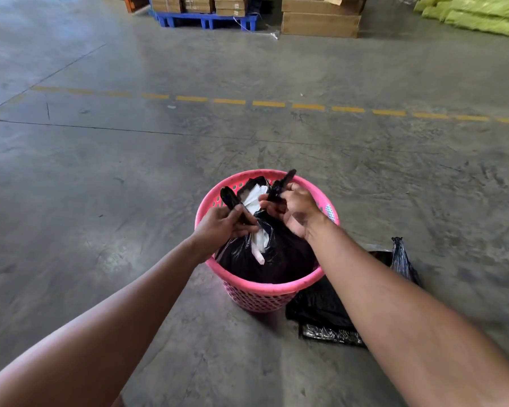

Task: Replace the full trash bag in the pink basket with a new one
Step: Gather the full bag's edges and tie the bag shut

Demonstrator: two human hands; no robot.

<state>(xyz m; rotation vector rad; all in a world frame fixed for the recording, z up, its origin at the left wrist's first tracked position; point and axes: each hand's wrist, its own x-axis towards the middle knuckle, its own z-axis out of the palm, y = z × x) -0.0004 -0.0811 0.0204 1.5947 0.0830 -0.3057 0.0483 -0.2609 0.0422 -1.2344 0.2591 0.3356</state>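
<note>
A pink perforated basket (262, 292) stands on the concrete floor just in front of me. Inside it sits a full black trash bag (276, 257) with white paper showing at its open top. My left hand (221, 226) is closed around the bag's left handle strip, which sticks up past my fingers. My right hand (294, 210) grips the bag's right handle strip above the basket's far rim. The two strips are held apart, untied. A flat black new bag (321, 306) lies on the floor to the right of the basket, partly hidden by my right forearm.
A yellow dashed line (268, 104) crosses the floor ahead. Far back stand cardboard boxes (321, 22), a blue pallet (206, 20) loaded with boxes, and green sacks (479, 16) at the far right. Bare concrete surrounds the basket.
</note>
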